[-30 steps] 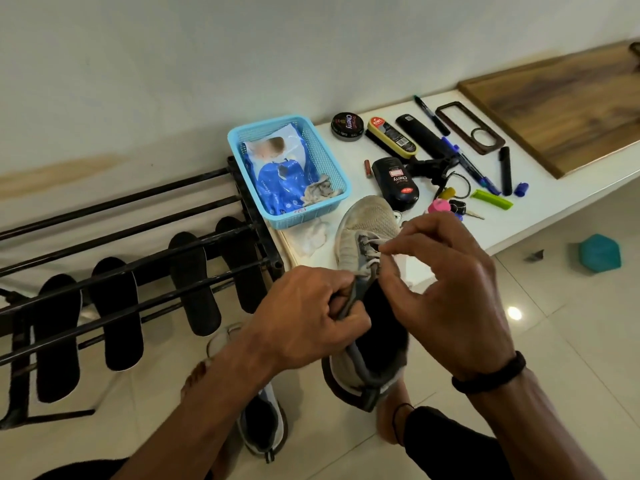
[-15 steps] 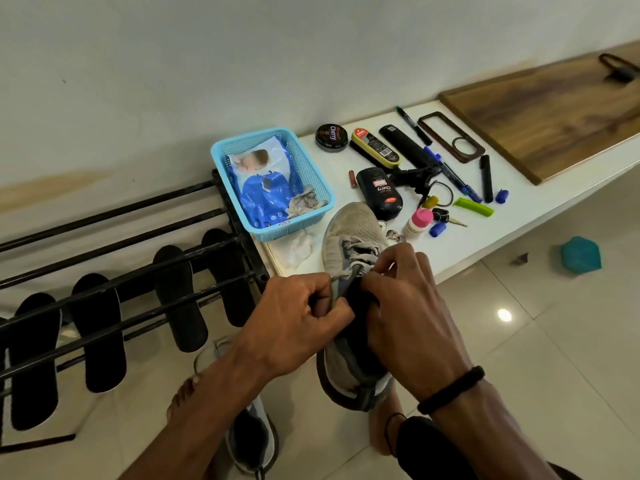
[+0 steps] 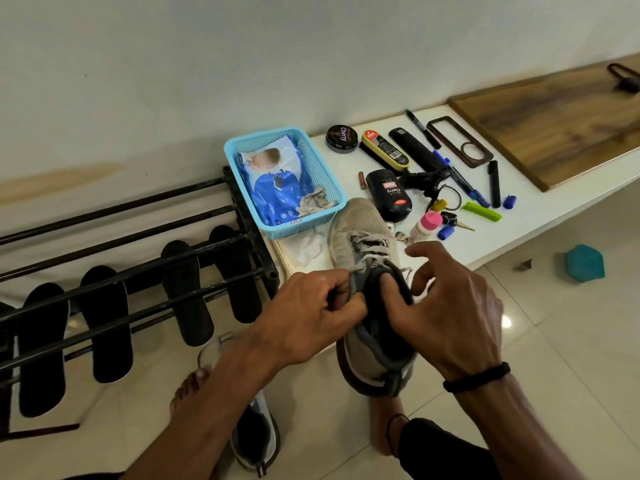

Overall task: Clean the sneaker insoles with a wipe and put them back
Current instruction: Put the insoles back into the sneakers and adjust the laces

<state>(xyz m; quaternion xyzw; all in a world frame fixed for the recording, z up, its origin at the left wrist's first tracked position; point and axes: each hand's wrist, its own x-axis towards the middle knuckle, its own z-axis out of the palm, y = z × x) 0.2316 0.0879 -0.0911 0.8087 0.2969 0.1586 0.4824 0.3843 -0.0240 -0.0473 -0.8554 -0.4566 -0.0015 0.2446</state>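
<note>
Sneaker [image 3: 367,271] sits at frame centre, toe on the tabletop [image 3: 519,230]; left hand [image 3: 311,317] pinches its tongue, right hand [image 3: 450,313] grips the collar, fingers inside. Insole might buckle if forced.

Your arms are bare, no sleeves. A black band [image 3: 477,376] circles your right wrist, a thin black cord [image 3: 393,424] your ankle; feet bare.
</note>
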